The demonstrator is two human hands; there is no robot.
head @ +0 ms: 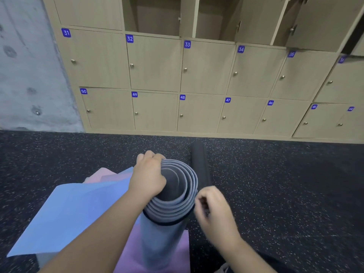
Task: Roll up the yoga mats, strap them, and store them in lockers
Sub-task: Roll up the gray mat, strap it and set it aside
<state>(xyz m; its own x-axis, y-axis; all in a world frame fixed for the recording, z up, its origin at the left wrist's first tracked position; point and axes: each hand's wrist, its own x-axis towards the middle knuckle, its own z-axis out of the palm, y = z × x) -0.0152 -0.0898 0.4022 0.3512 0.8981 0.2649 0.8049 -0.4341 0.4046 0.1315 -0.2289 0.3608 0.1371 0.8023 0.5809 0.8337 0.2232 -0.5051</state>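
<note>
A rolled grey-blue yoga mat (167,229) stands on end in front of me, its spiral top facing the camera. My left hand (147,174) grips its upper rim, thumb inside the roll and fingers over the far edge. My right hand (212,209) is at the roll's right side with fingers curled, blurred; a thin dark band runs round the roll's top near it, and whether the hand pinches it is unclear. A dark rolled mat (200,164) lies on the floor just behind the roll.
Flat blue (65,217) and pink (157,257) mats lie spread on the speckled black floor (285,184) at the left and under the roll. Numbered wooden lockers (155,64) line the wall ahead; several upper ones (153,14) stand open. A concrete wall (25,66) is at the left.
</note>
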